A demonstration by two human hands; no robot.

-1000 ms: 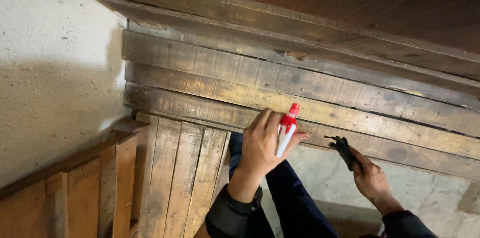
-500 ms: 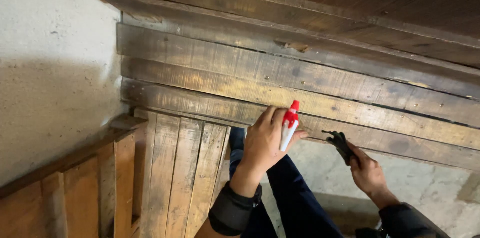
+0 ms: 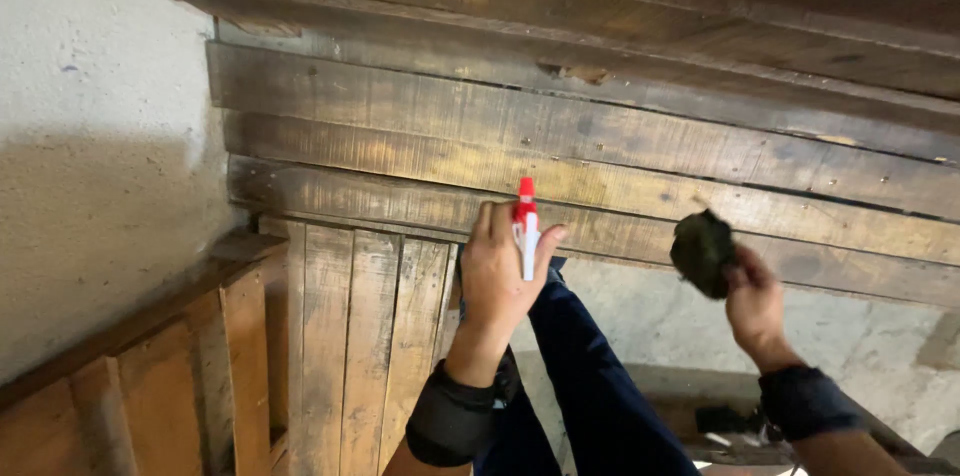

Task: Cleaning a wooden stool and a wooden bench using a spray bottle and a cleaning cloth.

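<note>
— What is around you there?

— Rough dark wooden planks [image 3: 560, 151] run across in front of me in horizontal rows, one stepped above the next; to my left a pale plastered wall [image 3: 90, 146] stands, and below it lighter upright boards [image 3: 350, 336] meet the lowest plank; a strip of grey concrete floor [image 3: 650, 316] shows under the planks, between my arms.

— And your left hand?

— My left hand [image 3: 500, 276] is raised with its back toward me, fingers curled round a small spray bottle [image 3: 526, 226]; the bottle is white with a red top, upright, its top just in front of the lowest plank; my thumb sits on its right side; a black cuff [image 3: 455, 421] wraps that wrist.

— The right one?

— My right hand [image 3: 755, 301] is lifted near the same plank, well apart from the left; it pinches a dark crumpled cloth [image 3: 703, 251], which stands up above my fingers; whether the cloth touches the wood, I cannot tell; that wrist has a dark cuff [image 3: 805, 401] too.

— Anything else in the head view?

— My leg in dark blue trousers [image 3: 590, 386] runs down between the two arms; some small dark things [image 3: 735, 424] lie low on the right, too blurred to name.
</note>
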